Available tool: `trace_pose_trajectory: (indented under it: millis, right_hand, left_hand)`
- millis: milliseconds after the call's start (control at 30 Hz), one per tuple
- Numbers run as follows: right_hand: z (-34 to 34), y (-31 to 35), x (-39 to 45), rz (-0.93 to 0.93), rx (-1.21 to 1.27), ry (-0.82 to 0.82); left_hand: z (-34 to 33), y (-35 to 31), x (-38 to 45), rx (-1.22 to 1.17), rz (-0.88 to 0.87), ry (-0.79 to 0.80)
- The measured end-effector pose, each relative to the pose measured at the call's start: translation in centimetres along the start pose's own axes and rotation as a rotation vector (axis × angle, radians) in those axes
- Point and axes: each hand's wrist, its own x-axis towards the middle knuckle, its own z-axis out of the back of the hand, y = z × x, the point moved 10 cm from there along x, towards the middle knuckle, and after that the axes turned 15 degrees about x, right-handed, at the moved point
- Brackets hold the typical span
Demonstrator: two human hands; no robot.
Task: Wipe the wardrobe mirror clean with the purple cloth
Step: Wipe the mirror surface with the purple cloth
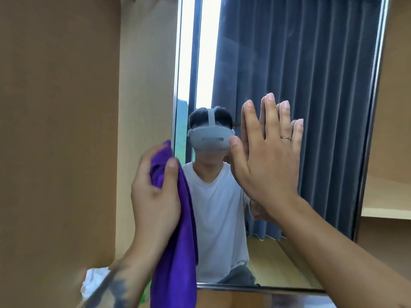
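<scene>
Straight ahead of the person, the wardrobe mirror [300, 63] stands upright with its long axis vertical, its metal frame running down the left edge beside the tan wardrobe panel [55, 107] and along the bottom; the glass fills the middle and right of the view, and faint streaks show high on it against the reflected dark curtain [311, 107]; the purple cloth [175, 252] hangs at the mirror's lower left edge, bunched at the top and trailing down past the bottom frame; the left hand [155, 192] grasps that bunched top, fingers and thumb curled round the fabric, right at the left frame, so the cloth overlaps the edge of the glass, though whether it presses on it I cannot tell; the right hand [266, 152] is spread flat, fingers straight and pointing up, palm toward the glass near its middle, apparently touching it and meeting its own reflection, holding nothing; a ring [285, 137] sits on one finger; so the cloth hand is the nearer one to the unwiped expanse only by reaching right and upward, since nearly all the glass lies to the right of and above the cloth; I judge the coming stroke must travel that way, and the flat right hand stands in its path; a light wooden shelf [387, 210] shows past the right frame; something white and crumpled [93, 281] lies low on the left.
</scene>
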Motion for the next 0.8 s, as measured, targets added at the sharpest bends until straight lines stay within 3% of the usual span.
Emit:
trace_pose_trajectory:
  millis: [133,367,500,633,800]
  right_hand:
    - [0.0,-0.1,0.0,-0.017,0.005,0.003]
    - [-0.2,0.0,-0.1,-0.006,-0.002,-0.008]
    - [0.0,-0.2,-0.2,0.003,0.009,-0.006]
    - [0.1,-0.1,-0.3,0.004,0.009,-0.008]
    - [0.0,0.0,-0.4,0.013,0.013,0.002]
  left_hand:
    - [0.4,2.1,-3.2,-0.02,0.074,0.0]
    - [-1.3,-2.8,5.9,-0.15,-0.007,0.02]
    - [-0.6,-1.5,2.8,-0.061,-0.032,0.0]
    - [0.6,2.5,-3.6,-0.036,0.056,0.013]
    - [-0.4,0.7,0.5,-0.062,0.006,-0.003]
